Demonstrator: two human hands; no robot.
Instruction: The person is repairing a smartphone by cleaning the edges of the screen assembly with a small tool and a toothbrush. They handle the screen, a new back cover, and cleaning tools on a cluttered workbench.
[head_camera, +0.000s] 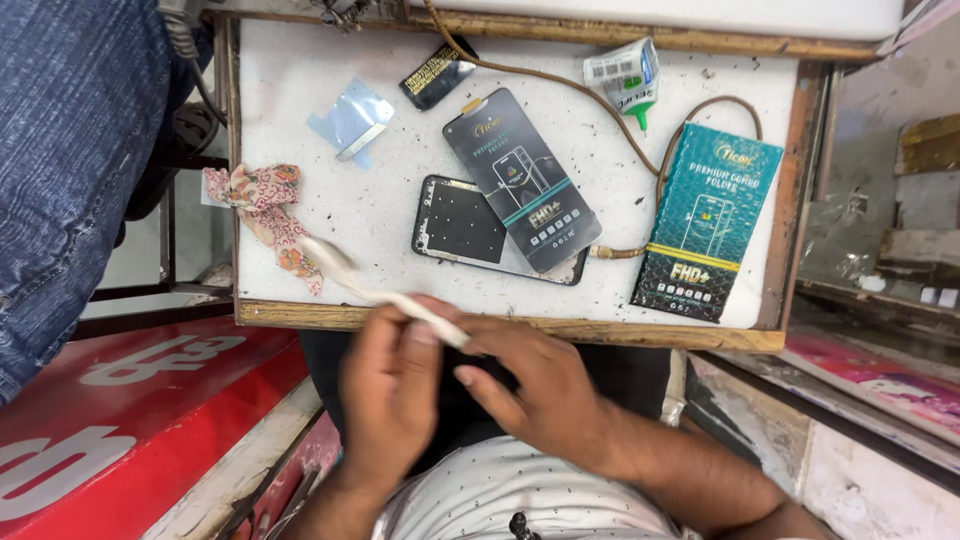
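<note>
Now both hands meet at the tray's near edge, left hand (390, 385) and right hand (535, 385) pinching a blurred white strip (385, 293), just short of the dark phone (470, 225) under its packet (520, 180).

Both hands meet at 6 o'clock: the left hand (390, 395) and right hand (535, 385) pinch a blurred white strip (385, 295). At 12 o'clock, 1 dark phone (480, 228) lies under a dark packet (520, 180) on the white tray (330, 215).
</note>
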